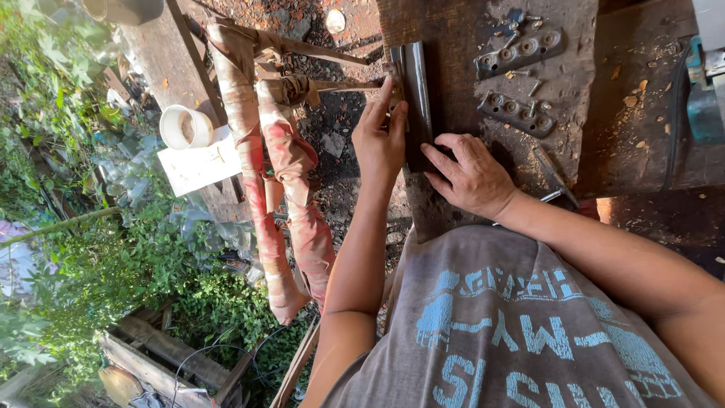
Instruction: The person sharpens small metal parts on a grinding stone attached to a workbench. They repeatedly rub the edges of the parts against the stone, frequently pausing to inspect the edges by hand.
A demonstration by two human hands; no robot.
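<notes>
- A worn wooden workbench (627, 143) is seen running across the upper right, with bare ground and greenery beside it; the person's grey printed shirt (521, 325) fills the lower right.
- A long, dark metal strip (418, 98) (folded or channelled along its length, it seems) is laid along the bench edge; one such strip is counted.
- The strip is pressed down near its middle by the right hand (472, 177), fingers spread flat and touching the metal, nothing enclosed.
- The strip's outer edge is pinched by the left hand (380, 143), fingers closed lightly on the rim, forefinger stretched toward the far end.
- Two perforated metal plates (517, 51) (516, 113) are counted farther along the bench, untouched, well apart from both hands; each shows several round holes.
- A slim hand tool (553, 177) is lying just beyond the right wrist, not held.
- One white bucket (185, 126) is standing off the bench, near two cloth-wrapped poles (260, 162).
- As judged: the strip is merely being positioned or steadied; no fastening to the plates is visible, so most work appears undone.
</notes>
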